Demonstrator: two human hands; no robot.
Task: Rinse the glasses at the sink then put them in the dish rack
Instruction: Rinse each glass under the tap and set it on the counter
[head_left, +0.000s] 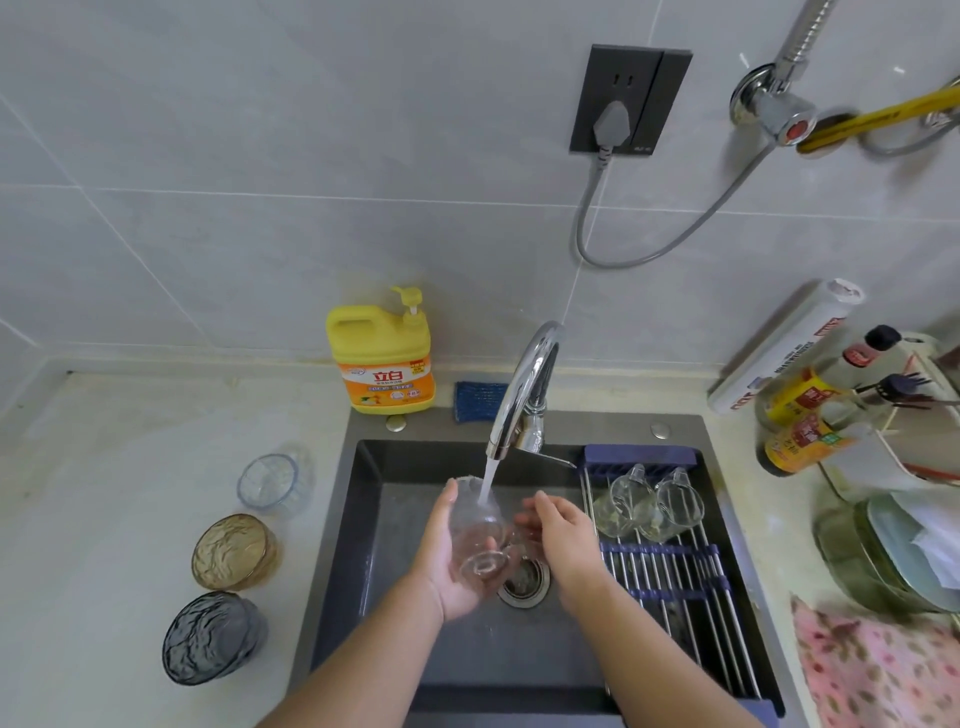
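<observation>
My left hand (451, 564) grips a clear glass (475, 535) tilted under the water running from the chrome tap (522, 395), over the dark sink (363, 519). My right hand (563, 535) hovers just right of the glass, fingers relaxed and near its side. On the counter to the left stand three glasses: a clear bluish one (272, 483), an amber one (234, 552) and a dark grey one (213, 638). Three clear glasses (649, 506) lie at the far end of the roll-up dish rack (691, 597) across the sink's right side.
A yellow detergent bottle (382, 358) and a blue scrub pad (478, 400) sit behind the sink. Sauce bottles (805, 415), a foil roll (779, 348), stacked dishes (893, 561) and a pink cloth (878, 675) crowd the right counter. The drain (524, 584) lies below the hands.
</observation>
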